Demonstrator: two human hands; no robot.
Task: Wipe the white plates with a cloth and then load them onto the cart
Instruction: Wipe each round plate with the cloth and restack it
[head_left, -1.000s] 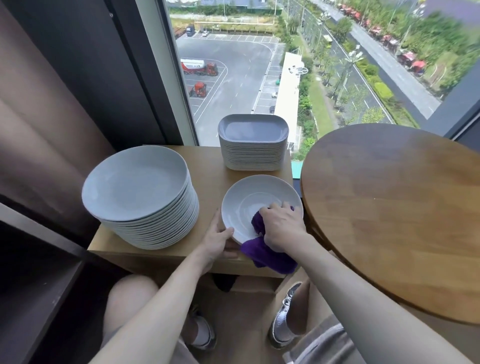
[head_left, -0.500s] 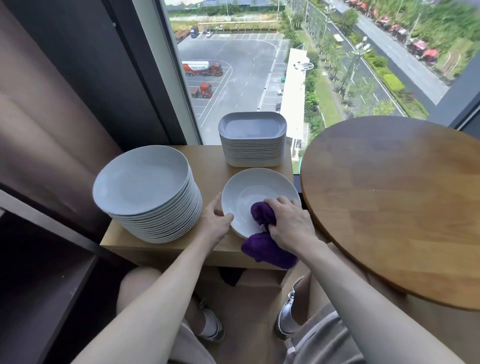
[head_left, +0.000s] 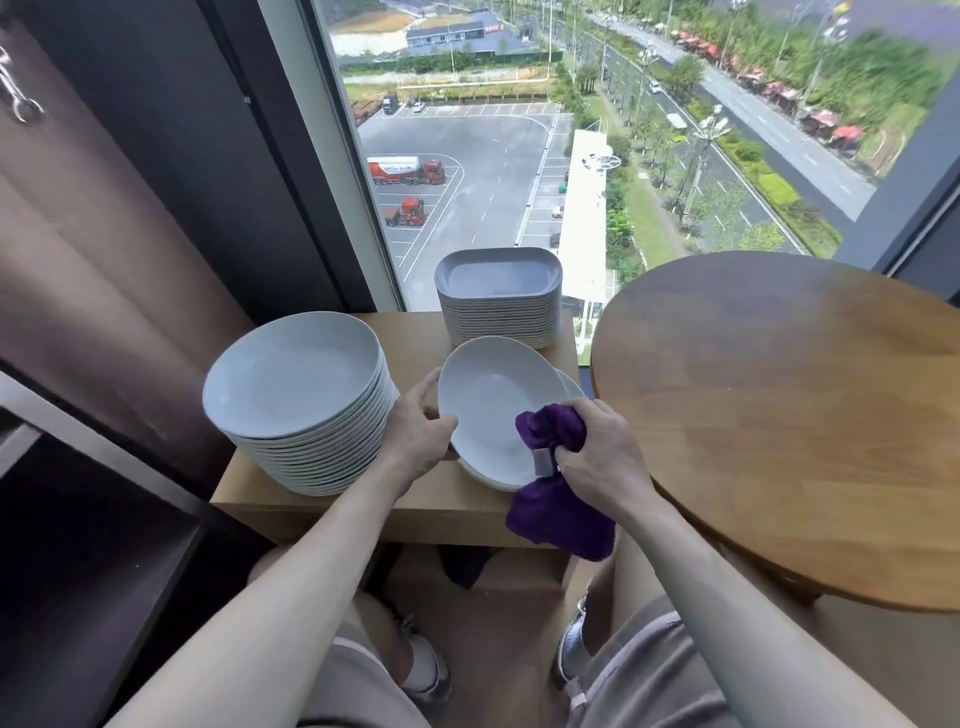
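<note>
Evidently to steady it for wiping, the left hand (head_left: 421, 434) grips the tilted plate (head_left: 491, 405) at nine o'clock; the right hand (head_left: 597, 457) clenches the cloth (head_left: 553, 519) at five o'clock.

place: high-rise dining room | cues: plate stacks (head_left: 296, 379), round table (head_left: 779, 415), car park (head_left: 467, 171) far below

Round wood table (head_left: 779, 415) at 3 o'clock, low wood stand (head_left: 415, 514) just beside it, twd 9. Window (head_left: 571, 156) at 12, car park (head_left: 493, 171) below w/ two red trucks (head_left: 405, 170). Brown curtain (head_left: 104, 260) at 10, dark shelf (head_left: 78, 545) at 8.
</note>
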